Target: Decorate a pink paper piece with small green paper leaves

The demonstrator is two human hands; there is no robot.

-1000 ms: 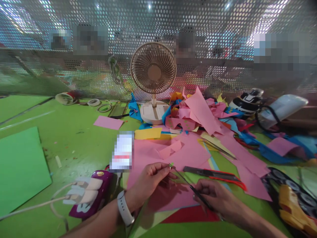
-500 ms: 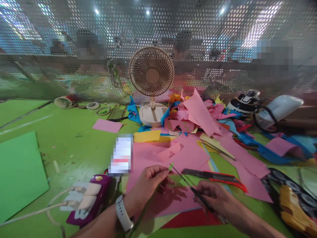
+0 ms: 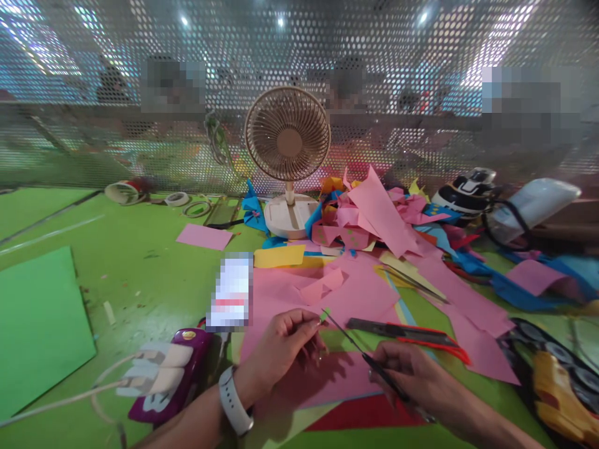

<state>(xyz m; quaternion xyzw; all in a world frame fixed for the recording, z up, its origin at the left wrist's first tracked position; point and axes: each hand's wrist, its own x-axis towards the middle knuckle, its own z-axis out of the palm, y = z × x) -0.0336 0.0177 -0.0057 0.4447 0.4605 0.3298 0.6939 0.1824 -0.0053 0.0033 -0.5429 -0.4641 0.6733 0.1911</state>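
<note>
Between the thumb and fingertips of my left hand [image 3: 292, 337] is a tiny green paper piece [image 3: 325, 314]. My right hand [image 3: 405, 368] is closed around a slim tool [image 3: 384, 374] with a dark handle and a long thin metal tip; its exact kind is not clear. The tool's tip meets or nearly meets the green piece. Both hands hover over stacked pink paper sheets [image 3: 281, 293], with a red sheet [image 3: 365, 415] at the near edge. Just beyond my right hand lies a utility knife [image 3: 407, 333] with a red-edged handle.
A small fan [image 3: 289, 143] stands at the back before a perforated screen [image 3: 163, 143]. Paper scraps [image 3: 346, 218] pile beside it. A phone [image 3: 231, 290] and a purple power strip [image 3: 171, 374] with plugs lie left, a green sheet [image 3: 42, 330] farther left. A yellow toy car [image 3: 556, 399] sits right.
The view has shifted very slightly. Both hands keep nearly the same pose, and the green paper piece shows a little more at the left fingertips.
</note>
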